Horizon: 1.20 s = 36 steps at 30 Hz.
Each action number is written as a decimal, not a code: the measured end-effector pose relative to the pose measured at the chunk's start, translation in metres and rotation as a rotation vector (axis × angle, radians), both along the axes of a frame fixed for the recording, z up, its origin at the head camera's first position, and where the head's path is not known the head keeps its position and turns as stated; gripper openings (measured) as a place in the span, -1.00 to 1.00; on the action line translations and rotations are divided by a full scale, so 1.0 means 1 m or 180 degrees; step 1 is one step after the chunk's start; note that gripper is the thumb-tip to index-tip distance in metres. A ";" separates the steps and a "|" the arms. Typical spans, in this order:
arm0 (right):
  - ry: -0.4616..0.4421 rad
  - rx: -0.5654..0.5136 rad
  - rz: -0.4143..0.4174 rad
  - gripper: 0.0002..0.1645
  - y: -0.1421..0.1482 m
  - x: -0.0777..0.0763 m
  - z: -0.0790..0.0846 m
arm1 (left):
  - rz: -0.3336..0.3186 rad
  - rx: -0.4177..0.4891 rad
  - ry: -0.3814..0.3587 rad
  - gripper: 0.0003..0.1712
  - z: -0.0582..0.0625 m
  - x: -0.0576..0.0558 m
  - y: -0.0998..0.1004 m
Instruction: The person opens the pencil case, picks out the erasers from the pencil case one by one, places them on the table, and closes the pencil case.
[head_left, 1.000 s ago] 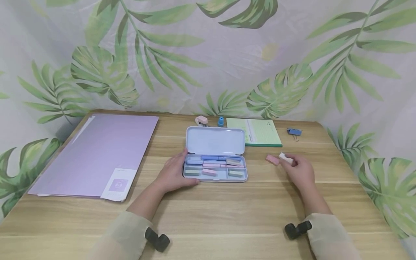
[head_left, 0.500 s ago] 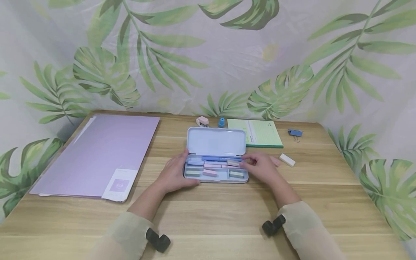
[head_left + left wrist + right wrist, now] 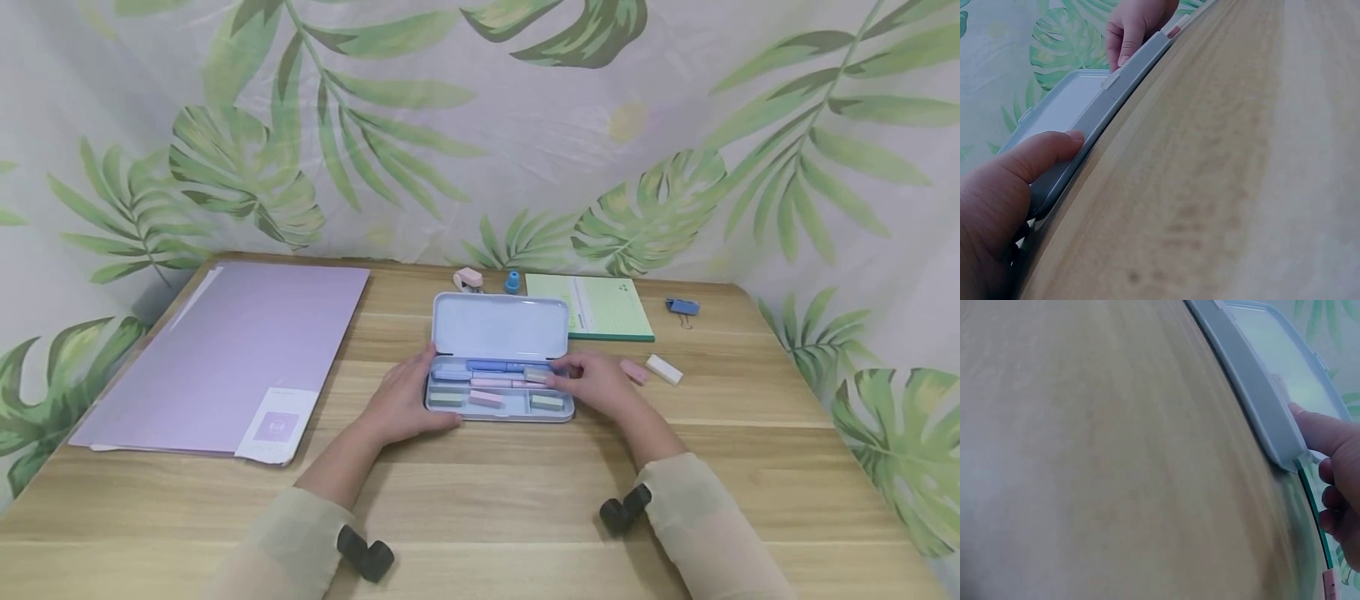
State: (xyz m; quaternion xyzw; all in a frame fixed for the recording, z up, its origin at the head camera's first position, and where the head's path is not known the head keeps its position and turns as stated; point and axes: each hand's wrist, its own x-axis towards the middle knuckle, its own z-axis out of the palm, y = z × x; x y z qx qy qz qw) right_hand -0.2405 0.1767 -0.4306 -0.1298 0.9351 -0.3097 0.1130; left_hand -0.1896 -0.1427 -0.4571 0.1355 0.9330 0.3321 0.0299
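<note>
A light blue pencil case (image 3: 501, 325) lies with its lid raised at the middle of the table. My left hand (image 3: 399, 398) grips its left end, the thumb along the front wall. With thumb and fingers, my right hand (image 3: 598, 385) pinches a greyish eraser (image 3: 535, 375) lying over the pens in the rear compartment. A blue pen (image 3: 487, 366) and a pink pen (image 3: 487, 383) show there. In the front compartments sit a green eraser (image 3: 446, 400), a pink eraser (image 3: 486, 400) and another green eraser (image 3: 547, 402). The right hand hides the case's right rear corner.
To the right lie a pink eraser (image 3: 633, 372) and a white eraser (image 3: 664, 369). Behind are a green notebook (image 3: 607, 307), a blue binder clip (image 3: 682, 307), a pink stapler (image 3: 469, 277) and a small blue object (image 3: 512, 282). A purple folder (image 3: 232, 350) covers the left side.
My right hand has let go of the white eraser beside the loose pink one, then moved left to the greyish eraser in the case. My left hand has stayed on the case.
</note>
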 end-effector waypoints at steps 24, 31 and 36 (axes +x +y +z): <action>-0.0221 0.0209 0.0094 -0.59 -0.006 -0.007 0.011 | -0.0006 -0.0006 -0.0003 0.43 -0.002 0.000 -0.001; -0.0175 0.0278 0.0047 -0.55 -0.003 -0.005 0.008 | -0.0017 0.0017 0.0020 0.43 -0.002 0.001 0.000; -0.0109 0.0527 0.0074 -0.54 -0.005 -0.004 0.014 | -0.0021 0.0007 0.0045 0.43 -0.001 0.000 0.000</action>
